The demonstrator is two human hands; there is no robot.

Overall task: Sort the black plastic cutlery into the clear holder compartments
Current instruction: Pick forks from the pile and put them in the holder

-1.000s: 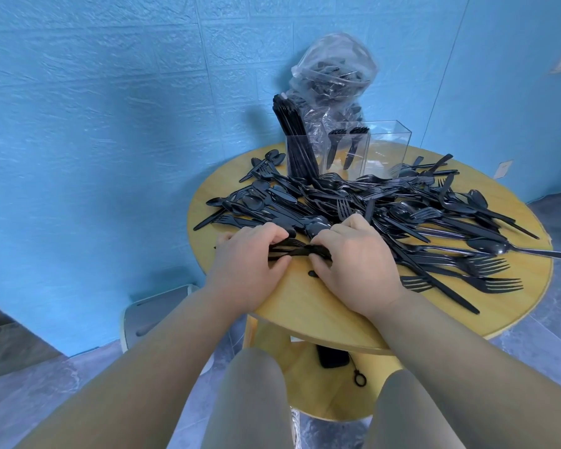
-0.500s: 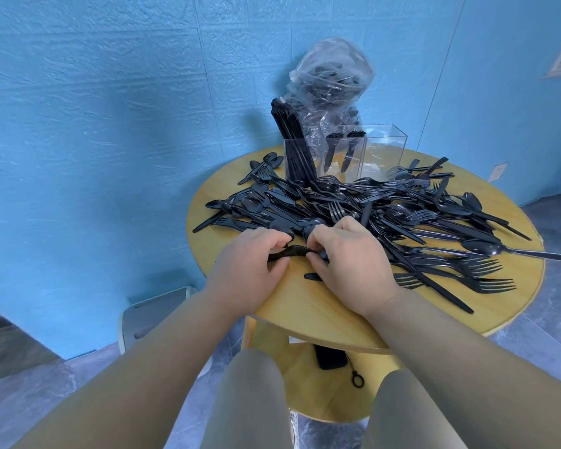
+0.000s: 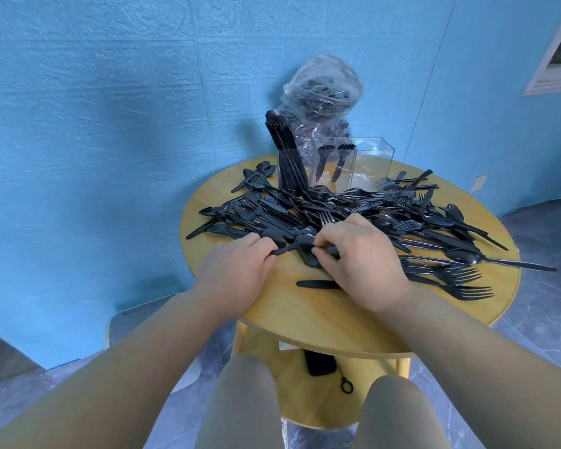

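Both hands work the near edge of the cutlery pile (image 3: 337,218) on the table (image 3: 321,315): left hand (image 3: 234,273) and right hand (image 3: 360,264) have fingers clamped on a small bundle (image 3: 292,249), gathering like pieces. Next, I reckon, comes lifting it to the clear holder (image 3: 334,166) at the far side.

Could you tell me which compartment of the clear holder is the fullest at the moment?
The left compartment of the clear holder: it is packed with upright black cutlery rising above its rim, while the middle one holds two forks.
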